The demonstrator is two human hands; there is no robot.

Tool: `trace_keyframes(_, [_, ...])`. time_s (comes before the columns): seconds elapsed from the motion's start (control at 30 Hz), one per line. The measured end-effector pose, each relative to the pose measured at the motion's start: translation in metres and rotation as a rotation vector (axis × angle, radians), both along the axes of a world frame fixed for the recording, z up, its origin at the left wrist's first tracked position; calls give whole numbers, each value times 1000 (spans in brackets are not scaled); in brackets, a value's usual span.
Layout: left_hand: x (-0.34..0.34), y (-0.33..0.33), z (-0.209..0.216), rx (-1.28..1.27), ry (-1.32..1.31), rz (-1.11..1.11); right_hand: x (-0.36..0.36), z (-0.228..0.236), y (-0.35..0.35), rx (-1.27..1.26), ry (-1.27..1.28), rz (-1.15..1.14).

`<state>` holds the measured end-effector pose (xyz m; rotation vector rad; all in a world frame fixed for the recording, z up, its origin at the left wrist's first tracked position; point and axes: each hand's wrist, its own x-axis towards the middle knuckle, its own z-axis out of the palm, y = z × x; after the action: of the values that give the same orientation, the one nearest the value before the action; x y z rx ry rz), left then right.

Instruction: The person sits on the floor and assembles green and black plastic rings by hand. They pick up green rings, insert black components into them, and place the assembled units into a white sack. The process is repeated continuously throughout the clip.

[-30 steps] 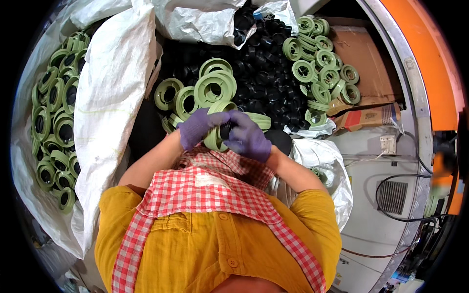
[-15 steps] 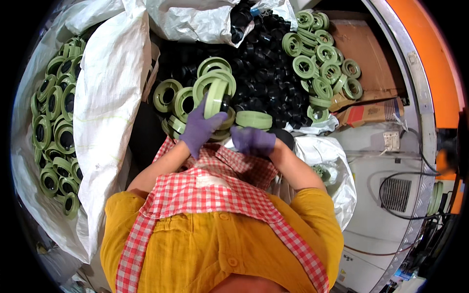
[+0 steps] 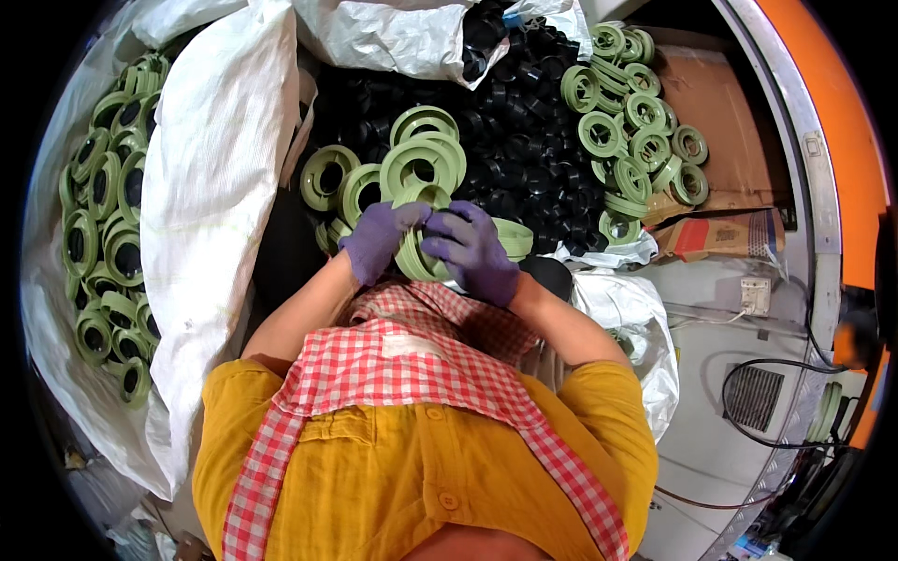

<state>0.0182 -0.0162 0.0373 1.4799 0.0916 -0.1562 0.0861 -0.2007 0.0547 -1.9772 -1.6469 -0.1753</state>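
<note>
Both of my hands wear purple gloves and meet in front of my checked apron. My left hand is closed on the left side of a pale green plastic ring. From the other side my right hand curls its fingers over the same ring, covering part of it. Just beyond my hands sit more green rings, some stacked and some leaning on each other. One flat green ring lies right beside my right hand. Whether a small part is pinched between my fingertips is hidden.
Behind the rings spreads a heap of black plastic caps. A white woven sack on the left borders many green rings with black centres. More green rings are piled at the right by brown cardboard. A black cable loops at the right.
My right hand has moved left and up onto the ring, beside my left hand. The ring that my left hand held upright is now lower. The view has shifted slightly.
</note>
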Motion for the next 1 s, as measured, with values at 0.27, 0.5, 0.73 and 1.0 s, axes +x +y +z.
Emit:
trace_keyframes(0.27, [-3,-21,27,-114,114,76,3,-21,-14,34,934,-211])
trace_keyframes(0.5, [5,2,14,140,139,-109,-5,16,9,41,155,86])
trace_keyframes(0.73, [0,-7,19,-59,312,-48,-14,-32,-10,33,1230,-296])
trace_keyframes(1.0, [-13,-20,8,268,133,115,9,-40,-3,44,708,-165])
